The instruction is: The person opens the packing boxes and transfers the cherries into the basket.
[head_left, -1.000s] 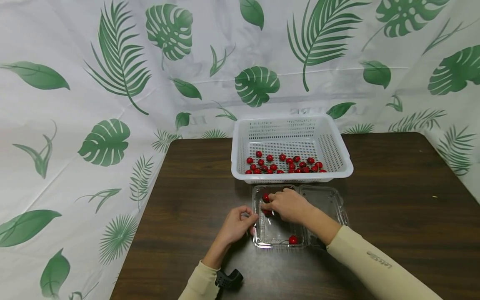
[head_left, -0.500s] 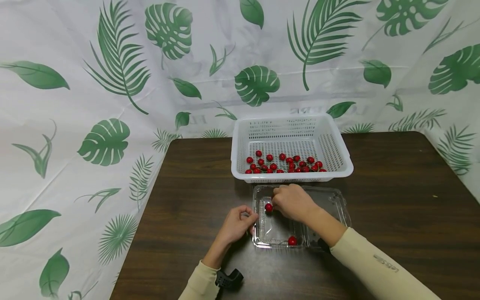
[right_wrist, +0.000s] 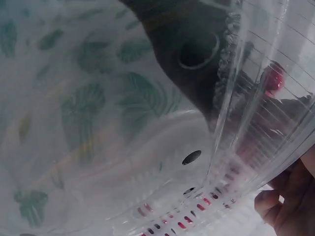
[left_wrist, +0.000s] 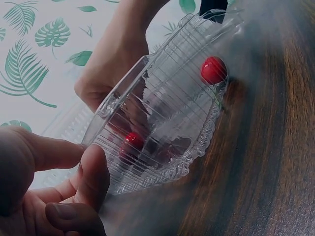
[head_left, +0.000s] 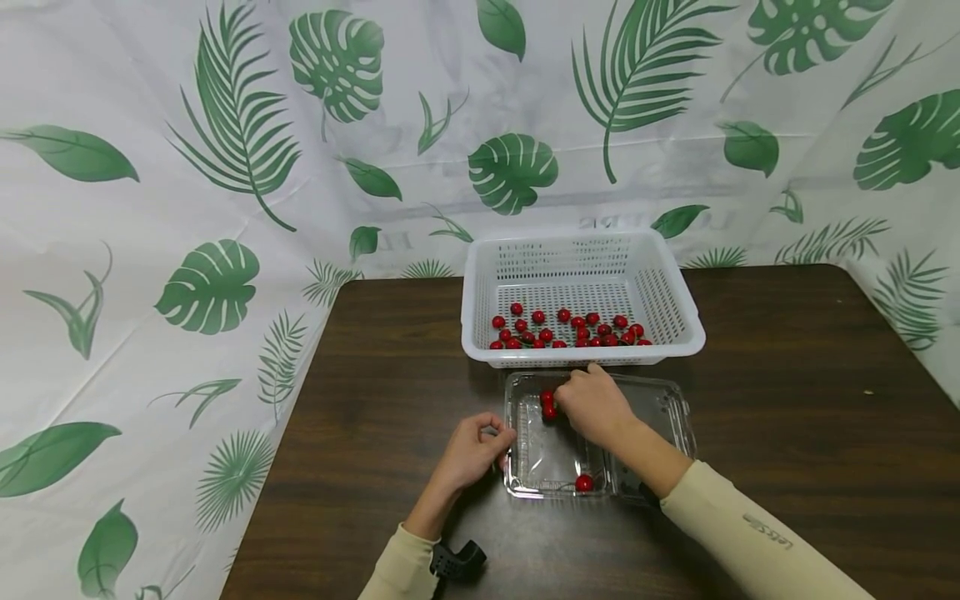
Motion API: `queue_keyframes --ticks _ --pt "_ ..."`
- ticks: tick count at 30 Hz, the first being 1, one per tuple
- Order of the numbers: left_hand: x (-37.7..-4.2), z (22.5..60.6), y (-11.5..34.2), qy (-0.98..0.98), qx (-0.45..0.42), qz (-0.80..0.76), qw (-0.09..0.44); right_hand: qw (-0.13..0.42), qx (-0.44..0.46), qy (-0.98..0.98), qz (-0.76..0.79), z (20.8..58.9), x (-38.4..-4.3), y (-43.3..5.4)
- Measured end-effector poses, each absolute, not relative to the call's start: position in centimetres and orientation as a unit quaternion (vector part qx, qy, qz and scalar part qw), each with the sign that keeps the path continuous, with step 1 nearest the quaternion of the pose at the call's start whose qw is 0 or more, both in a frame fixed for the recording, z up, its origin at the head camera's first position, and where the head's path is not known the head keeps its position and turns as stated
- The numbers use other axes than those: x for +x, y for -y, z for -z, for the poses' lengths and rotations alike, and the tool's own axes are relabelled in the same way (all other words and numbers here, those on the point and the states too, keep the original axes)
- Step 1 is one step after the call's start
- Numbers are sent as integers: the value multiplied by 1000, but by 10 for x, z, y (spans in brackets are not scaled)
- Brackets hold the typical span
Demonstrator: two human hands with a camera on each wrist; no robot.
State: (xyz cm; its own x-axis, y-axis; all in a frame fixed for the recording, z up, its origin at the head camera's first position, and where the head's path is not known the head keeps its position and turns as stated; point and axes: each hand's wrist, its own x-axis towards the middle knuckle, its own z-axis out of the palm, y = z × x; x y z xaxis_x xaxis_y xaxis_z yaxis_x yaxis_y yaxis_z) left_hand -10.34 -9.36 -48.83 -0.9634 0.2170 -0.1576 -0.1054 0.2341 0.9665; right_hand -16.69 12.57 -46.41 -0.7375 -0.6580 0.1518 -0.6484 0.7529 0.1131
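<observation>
A clear plastic clamshell box [head_left: 555,454] lies opened on the table, lid to the right. My left hand [head_left: 474,448] pinches its left rim between thumb and index finger, plain in the left wrist view. Inside the box's far part, my right hand [head_left: 596,407] reaches down with curled fingers, fingertips at a red cherry [left_wrist: 132,139]; the box wall and the hand partly hide the grip. Two cherries [head_left: 549,412] show close together beside those fingers in the head view. Another cherry [head_left: 584,482] with a stem sits in the near right corner.
Behind the box stands a white perforated basket [head_left: 585,357] holding several red cherries [head_left: 577,322] near its front. The box's clear lid [head_left: 660,408] lies under the right forearm. A leaf-print cloth [head_left: 420,183] hangs behind the dark wooden table [head_left: 787,375].
My right hand has drawn slightly right and back inside the box, and the two far cherries now sit closer together and farther right. The left hand stays on the rim.
</observation>
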Motion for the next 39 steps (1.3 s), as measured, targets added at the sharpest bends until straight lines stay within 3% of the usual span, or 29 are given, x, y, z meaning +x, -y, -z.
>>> queue_keyframes --ticks 9,20,29,39 --pt "-102 485 91 -776 32 -617 125 70 356 932 13 468 -167 -128" --pt "-91 448 90 -772 34 -623 122 72 360 930 36 472 -169 -123" --pt "-103 489 93 -780 28 -613 126 73 364 927 45 472 -169 -122" --pt "-103 490 93 -779 27 -614 128 69 374 924 44 471 -171 -122"
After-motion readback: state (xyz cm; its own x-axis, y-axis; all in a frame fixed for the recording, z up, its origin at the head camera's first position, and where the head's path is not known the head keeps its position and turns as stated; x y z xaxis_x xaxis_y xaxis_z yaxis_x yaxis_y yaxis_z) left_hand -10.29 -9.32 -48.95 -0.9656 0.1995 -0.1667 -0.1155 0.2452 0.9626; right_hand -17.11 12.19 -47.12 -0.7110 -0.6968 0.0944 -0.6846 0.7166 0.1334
